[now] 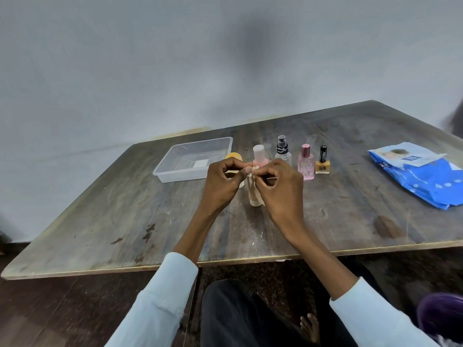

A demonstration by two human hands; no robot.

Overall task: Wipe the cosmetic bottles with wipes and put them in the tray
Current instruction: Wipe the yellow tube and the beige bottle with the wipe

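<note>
Clear plastic tray (175,156), far left on the wooden table (350,209); no bottles in it. Row beside it: yellow-capped bottle (234,156), mostly hidden; pink bottle (258,154); clear spray bottle (283,151); pink perfume bottle (306,162); amber nail polish (322,161). Blue wipes pack (423,176), well apart at right. Left hand (220,181) and right hand (280,189) were raised together, fingertips pinching a pale wipe (254,194) that hung between them. Wipe: soft, limp, probably damp; best held by its edges. Bottles: small, light, likely glass, probably slippery once wiped; best gripped round the body, not the cap.
</note>
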